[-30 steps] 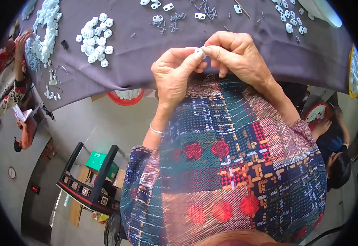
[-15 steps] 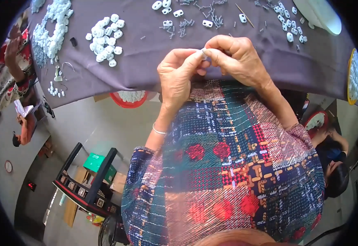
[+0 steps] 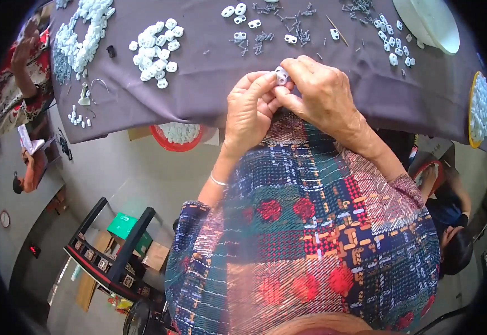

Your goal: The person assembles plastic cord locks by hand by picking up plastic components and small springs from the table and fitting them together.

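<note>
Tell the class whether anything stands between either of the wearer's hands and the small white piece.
Nothing visible does: the left hand and right hand both grip the white piece. Loose grey springs lie on the cloth beyond the hands, and a white pile sits off to the left.

White two-holed cord-lock piece [image 3: 281, 77] held by left hand [image 3: 246, 109] and right hand [image 3: 324, 89]
Beyond them, coil springs [image 3: 302, 37] are scattered and a pile of white pieces [image 3: 165, 54] is heaped on a purple-grey tablecloth [image 3: 204, 72].
</note>
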{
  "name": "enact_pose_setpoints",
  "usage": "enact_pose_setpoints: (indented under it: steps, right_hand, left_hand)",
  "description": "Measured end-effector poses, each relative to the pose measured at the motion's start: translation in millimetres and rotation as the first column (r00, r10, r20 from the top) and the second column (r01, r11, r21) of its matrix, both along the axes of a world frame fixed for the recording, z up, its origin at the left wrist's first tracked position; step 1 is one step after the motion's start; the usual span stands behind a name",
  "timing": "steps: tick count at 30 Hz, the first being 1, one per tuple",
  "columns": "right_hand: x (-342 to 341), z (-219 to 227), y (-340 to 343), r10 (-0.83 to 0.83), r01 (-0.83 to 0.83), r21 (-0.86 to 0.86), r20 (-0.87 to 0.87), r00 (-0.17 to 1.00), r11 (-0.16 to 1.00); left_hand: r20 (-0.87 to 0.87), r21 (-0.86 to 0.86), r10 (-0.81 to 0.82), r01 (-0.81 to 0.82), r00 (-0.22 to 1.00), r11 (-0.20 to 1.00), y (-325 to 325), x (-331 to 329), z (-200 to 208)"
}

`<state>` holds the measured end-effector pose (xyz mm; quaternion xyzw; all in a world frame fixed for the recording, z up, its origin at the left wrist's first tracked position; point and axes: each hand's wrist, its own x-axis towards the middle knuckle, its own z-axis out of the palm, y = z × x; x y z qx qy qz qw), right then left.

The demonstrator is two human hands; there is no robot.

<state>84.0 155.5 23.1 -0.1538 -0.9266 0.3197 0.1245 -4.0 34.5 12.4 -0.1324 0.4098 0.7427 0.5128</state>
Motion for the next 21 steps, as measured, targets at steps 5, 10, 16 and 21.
enact_pose_setpoints:
  steps: [5, 10, 16, 21]
  right_hand:
    - [0.9, 3.4, -1.3, -0.014, 0.01, 0.076, 0.045, 0.999, 0.997]
    - [4.2, -0.3, -1.7, 0.028, -0.032, 0.059, 0.069, 0.997, 0.998]
    - [5.2, -10.6, 1.8, 0.109, -0.11, 0.039, 0.009, 0.994, 0.993]
    - [4.8, -14.6, 4.7, 0.181, -0.181, 0.036, 0.002, 0.984, 0.983]
  left_hand:
    - [0.043, 0.038, 0.007, -0.009, 0.999, 0.999, -0.6, 2.0, -0.8]
    - [-0.03, -0.038, -0.01, 0.008, 1.0, 0.999, -3.3, 3.6, -0.9]
    - [-0.108, -0.088, -0.034, 0.025, 0.994, 0.996, -5.4, 4.7, -3.7]
    - [-0.14, -0.105, -0.041, 0.026, 0.989, 0.994, -7.4, 6.5, -5.5]
